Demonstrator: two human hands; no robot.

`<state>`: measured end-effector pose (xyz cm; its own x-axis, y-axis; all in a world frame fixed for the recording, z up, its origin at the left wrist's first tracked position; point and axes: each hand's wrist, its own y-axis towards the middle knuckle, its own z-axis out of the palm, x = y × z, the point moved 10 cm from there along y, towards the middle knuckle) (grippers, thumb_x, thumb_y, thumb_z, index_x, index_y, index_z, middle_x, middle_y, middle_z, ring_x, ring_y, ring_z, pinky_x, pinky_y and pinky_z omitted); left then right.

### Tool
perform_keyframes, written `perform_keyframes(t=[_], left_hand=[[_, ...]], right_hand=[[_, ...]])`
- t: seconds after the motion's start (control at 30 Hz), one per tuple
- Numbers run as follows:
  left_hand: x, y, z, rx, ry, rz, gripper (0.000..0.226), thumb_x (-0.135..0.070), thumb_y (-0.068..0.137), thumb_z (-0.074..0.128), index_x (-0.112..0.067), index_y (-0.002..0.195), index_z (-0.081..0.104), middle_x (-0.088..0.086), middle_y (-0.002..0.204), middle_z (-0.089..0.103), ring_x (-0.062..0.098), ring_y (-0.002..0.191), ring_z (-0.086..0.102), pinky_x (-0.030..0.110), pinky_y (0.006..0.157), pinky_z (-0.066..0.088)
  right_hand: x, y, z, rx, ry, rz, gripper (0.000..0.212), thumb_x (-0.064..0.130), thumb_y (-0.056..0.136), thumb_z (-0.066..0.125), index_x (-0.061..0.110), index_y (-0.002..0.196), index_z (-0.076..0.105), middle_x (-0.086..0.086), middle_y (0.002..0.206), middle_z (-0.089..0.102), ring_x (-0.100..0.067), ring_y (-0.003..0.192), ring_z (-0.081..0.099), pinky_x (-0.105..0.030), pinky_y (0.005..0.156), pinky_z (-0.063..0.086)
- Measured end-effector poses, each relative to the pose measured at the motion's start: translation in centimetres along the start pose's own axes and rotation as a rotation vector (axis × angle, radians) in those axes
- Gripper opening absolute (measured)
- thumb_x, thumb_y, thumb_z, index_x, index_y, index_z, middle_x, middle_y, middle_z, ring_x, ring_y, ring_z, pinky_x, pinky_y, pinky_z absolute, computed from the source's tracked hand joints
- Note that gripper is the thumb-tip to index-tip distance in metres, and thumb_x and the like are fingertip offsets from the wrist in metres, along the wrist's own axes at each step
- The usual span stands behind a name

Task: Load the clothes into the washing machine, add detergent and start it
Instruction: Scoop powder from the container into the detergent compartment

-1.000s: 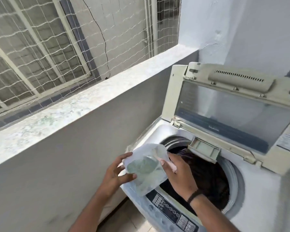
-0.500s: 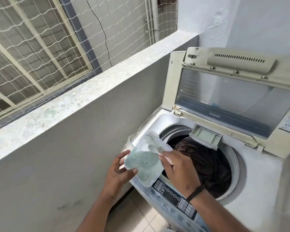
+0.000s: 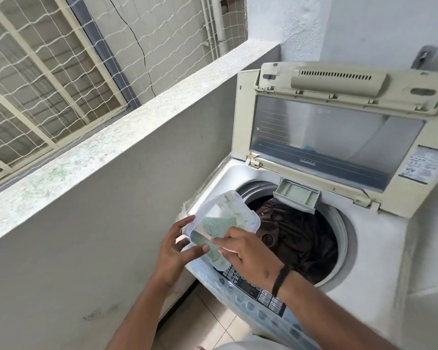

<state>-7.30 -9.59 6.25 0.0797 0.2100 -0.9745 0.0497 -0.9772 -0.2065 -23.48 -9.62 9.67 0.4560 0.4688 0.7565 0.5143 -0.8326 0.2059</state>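
Note:
The white top-loading washing machine (image 3: pixel 379 248) stands with its lid (image 3: pixel 339 132) raised. Dark brown clothes (image 3: pixel 301 236) fill the drum. Over the machine's front left corner I hold a clear plastic container (image 3: pixel 223 215) with green-flecked detergent powder in it. My left hand (image 3: pixel 177 246) grips its left side, thumb across the front. The fingers of my right hand (image 3: pixel 250 253) reach into the container and grip a pale pink scoop (image 3: pixel 226 250), mostly hidden under them. A small detergent drawer (image 3: pixel 297 195) sticks out at the drum's back rim.
The control panel (image 3: pixel 250 286) runs along the machine's front edge below my right wrist. A grey parapet wall with a speckled ledge (image 3: pixel 111 147) stands close on the left, with netting (image 3: pixel 48 59) above it. Tiled floor (image 3: pixel 208 322) shows in the narrow gap.
The view has drawn closer to the machine. Both hands have kept hold of the container, and my right fingers have slid lower into it.

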Motion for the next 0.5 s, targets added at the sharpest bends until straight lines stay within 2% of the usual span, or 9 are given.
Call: perform_keyframes(t=[0.1,0.2,0.27,0.37,0.5], left_hand=[[0.2,0.1,0.0,-0.010,-0.032,-0.008,0.080,-0.030,0.053,0.089,-0.034,0.129,0.062,0.010,0.124,0.063,0.028,0.108,0.068,0.053,0.100,0.053],[0.6,0.3,0.0,-0.011,-0.045,-0.032,0.081,-0.030,0.054,0.089,-0.035,0.130,0.062,0.013,0.129,0.059,0.027,0.108,0.069,0.055,0.101,0.051],[0.3,0.3,0.2,0.000,-0.013,-0.023,0.080,-0.031,0.053,0.090,-0.036,0.128,0.063,0.009,0.128,0.061,0.027,0.109,0.068,0.051,0.100,0.053],[-0.2,0.5,0.6,-0.001,0.043,0.000,0.079,-0.034,0.053,0.091,-0.039,0.126,0.063,0.001,0.126,0.063,0.030,0.110,0.066,0.049,0.101,0.052],[-0.6,0.5,0.7,-0.024,0.058,0.008,0.081,-0.042,0.052,0.091,-0.043,0.127,0.061,0.002,0.134,0.057,0.033,0.116,0.062,0.053,0.102,0.051]], right_hand=[[-0.5,-0.2,-1.2,0.003,-0.027,-0.006,0.033,0.020,0.100,0.055,0.018,0.131,0.064,0.001,0.092,0.054,-0.011,0.092,0.050,-0.025,0.085,0.049],[-2.0,0.1,-4.0,-0.168,-0.112,0.064,0.032,0.018,0.099,0.056,0.015,0.131,0.064,0.000,0.092,0.056,-0.016,0.093,0.050,-0.033,0.086,0.050],[-2.2,0.5,-4.5,-0.221,-0.217,0.069,0.032,0.019,0.098,0.057,0.015,0.129,0.066,0.000,0.092,0.057,-0.019,0.090,0.048,-0.038,0.081,0.052],[-1.1,0.6,-2.5,-0.154,-0.236,-0.003,0.032,0.019,0.096,0.057,0.017,0.127,0.067,0.002,0.088,0.055,-0.018,0.086,0.046,-0.038,0.074,0.052],[0.9,-0.6,0.0,0.009,-0.164,-0.089,0.034,0.022,0.098,0.054,0.021,0.130,0.065,0.005,0.087,0.047,-0.014,0.086,0.043,-0.031,0.075,0.047]])
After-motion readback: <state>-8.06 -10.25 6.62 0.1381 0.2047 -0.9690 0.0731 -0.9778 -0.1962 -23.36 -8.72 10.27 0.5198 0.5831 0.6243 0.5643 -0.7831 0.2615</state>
